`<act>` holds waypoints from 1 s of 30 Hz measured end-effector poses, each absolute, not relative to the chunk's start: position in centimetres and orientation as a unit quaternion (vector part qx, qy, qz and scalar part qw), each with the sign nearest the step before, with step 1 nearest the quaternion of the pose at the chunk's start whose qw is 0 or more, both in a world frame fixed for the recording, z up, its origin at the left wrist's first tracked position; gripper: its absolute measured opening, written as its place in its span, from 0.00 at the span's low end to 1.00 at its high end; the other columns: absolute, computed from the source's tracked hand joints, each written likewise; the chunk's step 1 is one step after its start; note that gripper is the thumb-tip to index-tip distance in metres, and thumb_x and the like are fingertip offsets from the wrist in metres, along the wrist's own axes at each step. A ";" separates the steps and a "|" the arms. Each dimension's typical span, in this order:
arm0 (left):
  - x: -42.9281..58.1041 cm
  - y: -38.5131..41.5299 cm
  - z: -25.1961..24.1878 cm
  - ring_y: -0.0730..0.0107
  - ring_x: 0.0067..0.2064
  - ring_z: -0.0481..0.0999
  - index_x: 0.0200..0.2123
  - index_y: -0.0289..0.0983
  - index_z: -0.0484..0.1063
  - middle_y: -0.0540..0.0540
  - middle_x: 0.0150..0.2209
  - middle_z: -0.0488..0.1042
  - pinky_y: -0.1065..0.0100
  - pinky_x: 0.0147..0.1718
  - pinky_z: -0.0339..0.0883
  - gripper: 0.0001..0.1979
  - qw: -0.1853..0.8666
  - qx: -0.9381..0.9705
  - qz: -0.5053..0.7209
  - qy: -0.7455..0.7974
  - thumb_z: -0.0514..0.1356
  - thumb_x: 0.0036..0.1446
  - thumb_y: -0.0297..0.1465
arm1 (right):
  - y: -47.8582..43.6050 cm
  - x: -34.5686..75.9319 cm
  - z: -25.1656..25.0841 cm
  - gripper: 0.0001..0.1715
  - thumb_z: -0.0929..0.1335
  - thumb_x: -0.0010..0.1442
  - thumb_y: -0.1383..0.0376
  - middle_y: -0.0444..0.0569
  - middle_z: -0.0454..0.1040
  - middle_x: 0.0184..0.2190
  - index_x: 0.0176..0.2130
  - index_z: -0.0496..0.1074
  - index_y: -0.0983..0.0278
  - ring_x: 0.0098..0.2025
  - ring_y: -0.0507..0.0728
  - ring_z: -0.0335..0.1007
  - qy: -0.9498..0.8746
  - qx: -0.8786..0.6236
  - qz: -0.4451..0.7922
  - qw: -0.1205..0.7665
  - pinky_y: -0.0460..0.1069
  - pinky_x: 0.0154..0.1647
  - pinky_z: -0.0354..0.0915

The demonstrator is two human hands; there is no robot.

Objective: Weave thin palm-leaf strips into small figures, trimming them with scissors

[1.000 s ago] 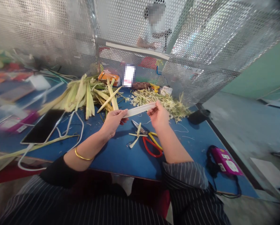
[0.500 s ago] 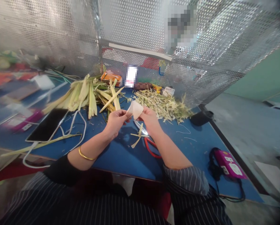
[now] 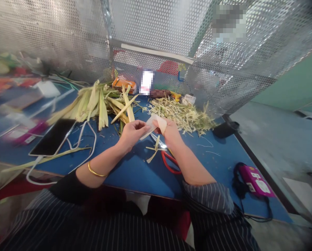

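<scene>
Between my two hands is a thin, pale cream piece of corn husk, bent over at its right end. My left hand pinches its lower left end between thumb and fingers. My right hand grips the folded right end, and its fingertips are partly hidden behind the sheet. Just below the hands, red-handled scissors lie on the blue table, with a small knotted scrap of husk by the blades. A bundle of dried corn husks is to the left of my left hand.
Shredded husk is heaped beyond my right hand. A phone with a white cable lies at left; another phone stands at the back. A black cup and a purple power strip are at right. Perforated metal panels rise behind.
The pale husk piece has shifted slightly right and now lies bent across my right fingers. My left hand has moved a little right along with it.
</scene>
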State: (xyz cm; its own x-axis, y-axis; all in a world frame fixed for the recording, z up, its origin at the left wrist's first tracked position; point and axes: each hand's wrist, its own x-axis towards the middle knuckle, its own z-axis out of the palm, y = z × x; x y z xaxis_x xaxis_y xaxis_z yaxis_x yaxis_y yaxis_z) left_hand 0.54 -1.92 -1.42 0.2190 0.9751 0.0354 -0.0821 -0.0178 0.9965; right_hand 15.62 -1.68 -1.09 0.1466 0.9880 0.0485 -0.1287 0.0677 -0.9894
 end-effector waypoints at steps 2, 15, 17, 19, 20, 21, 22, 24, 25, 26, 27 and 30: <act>0.6 -1.8 -1.6 0.80 0.22 0.63 0.26 0.34 0.71 0.51 0.22 0.69 0.74 0.22 0.55 0.11 0.577 0.509 0.483 0.418 0.65 0.45 0.36 | -1.7 15.4 -1.3 0.10 0.73 0.41 0.62 0.41 0.68 0.16 0.25 0.72 0.66 0.18 0.48 0.60 -0.444 -0.487 0.502 0.561 0.44 0.19 0.55; 0.7 -1.4 -2.2 0.80 0.19 0.61 0.26 0.34 0.71 0.49 0.21 0.69 0.73 0.18 0.51 0.11 0.653 0.443 0.464 0.403 0.64 0.47 0.37 | -2.2 13.9 -1.7 0.14 0.74 0.40 0.61 0.42 0.71 0.18 0.28 0.75 0.67 0.18 0.45 0.60 -0.381 -0.488 0.559 0.552 0.42 0.18 0.56; 0.8 -1.4 -2.1 0.80 0.19 0.62 0.26 0.34 0.70 0.50 0.21 0.69 0.73 0.19 0.52 0.11 0.659 0.431 0.466 0.404 0.64 0.47 0.36 | -2.1 14.0 -1.9 0.15 0.75 0.39 0.60 0.42 0.70 0.18 0.27 0.75 0.67 0.19 0.46 0.60 -0.381 -0.487 0.564 0.548 0.42 0.18 0.57; 0.9 -1.6 -1.9 0.81 0.19 0.62 0.25 0.34 0.69 0.50 0.21 0.69 0.73 0.19 0.54 0.10 0.659 0.424 0.468 0.408 0.64 0.47 0.35 | -1.9 14.1 -2.1 0.15 0.75 0.39 0.60 0.42 0.70 0.18 0.28 0.75 0.67 0.19 0.46 0.60 -0.379 -0.487 0.562 0.550 0.42 0.18 0.57; 0.9 -1.6 -1.8 0.80 0.20 0.62 0.25 0.34 0.69 0.50 0.21 0.69 0.73 0.20 0.55 0.10 0.658 0.423 0.467 0.413 0.64 0.47 0.35 | -1.9 14.1 -2.1 0.15 0.75 0.39 0.60 0.42 0.70 0.18 0.28 0.74 0.67 0.18 0.46 0.60 -0.379 -0.488 0.561 0.551 0.42 0.18 0.57; 1.0 -1.7 -1.7 0.80 0.20 0.63 0.25 0.34 0.69 0.50 0.21 0.69 0.74 0.20 0.56 0.10 0.654 0.424 0.467 0.418 0.63 0.47 0.34 | -1.9 14.1 -2.2 0.15 0.75 0.39 0.61 0.41 0.70 0.18 0.27 0.74 0.67 0.19 0.46 0.60 -0.381 -0.489 0.558 0.552 0.42 0.19 0.57; 1.0 -1.7 -1.6 0.80 0.20 0.63 0.25 0.34 0.69 0.50 0.22 0.69 0.74 0.20 0.56 0.09 0.650 0.427 0.465 0.422 0.63 0.48 0.34 | -1.9 14.1 -2.2 0.15 0.75 0.39 0.61 0.41 0.70 0.18 0.27 0.74 0.67 0.19 0.46 0.60 -0.384 -0.490 0.556 0.551 0.42 0.19 0.57; 1.1 -1.8 -1.6 0.80 0.21 0.64 0.26 0.34 0.70 0.49 0.22 0.70 0.74 0.20 0.58 0.10 0.645 0.437 0.462 0.423 0.63 0.48 0.35 | -1.9 14.1 -2.1 0.15 0.75 0.39 0.61 0.41 0.70 0.19 0.27 0.74 0.67 0.19 0.46 0.60 -0.393 -0.490 0.550 0.550 0.42 0.20 0.57; 1.1 -1.8 -1.6 0.80 0.21 0.65 0.26 0.34 0.70 0.49 0.22 0.70 0.74 0.20 0.58 0.10 0.644 0.441 0.461 0.422 0.62 0.48 0.35 | -2.0 14.1 -2.1 0.15 0.74 0.39 0.60 0.41 0.70 0.19 0.27 0.73 0.67 0.19 0.46 0.60 -0.399 -0.489 0.548 0.549 0.43 0.21 0.57; 1.1 -1.8 -1.7 0.79 0.20 0.65 0.27 0.34 0.69 0.49 0.22 0.71 0.74 0.20 0.58 0.10 0.644 0.444 0.461 0.420 0.62 0.48 0.36 | -2.1 14.0 -2.0 0.15 0.74 0.40 0.60 0.41 0.70 0.19 0.27 0.73 0.67 0.19 0.46 0.60 -0.405 -0.489 0.545 0.547 0.43 0.21 0.57; 1.1 -1.8 -1.7 0.79 0.20 0.65 0.27 0.34 0.69 0.50 0.22 0.70 0.74 0.20 0.58 0.10 0.643 0.446 0.460 0.420 0.62 0.49 0.35 | -2.1 14.0 -2.0 0.15 0.74 0.40 0.60 0.41 0.70 0.19 0.27 0.73 0.67 0.19 0.46 0.60 -0.410 -0.489 0.542 0.547 0.43 0.21 0.57; 1.2 -1.8 -1.7 0.79 0.20 0.66 0.26 0.35 0.68 0.50 0.20 0.70 0.75 0.19 0.58 0.08 0.637 0.448 0.461 0.425 0.60 0.50 0.33 | -2.2 13.7 -2.1 0.13 0.74 0.39 0.61 0.40 0.69 0.19 0.26 0.72 0.66 0.20 0.47 0.60 -0.422 -0.485 0.528 0.555 0.44 0.23 0.58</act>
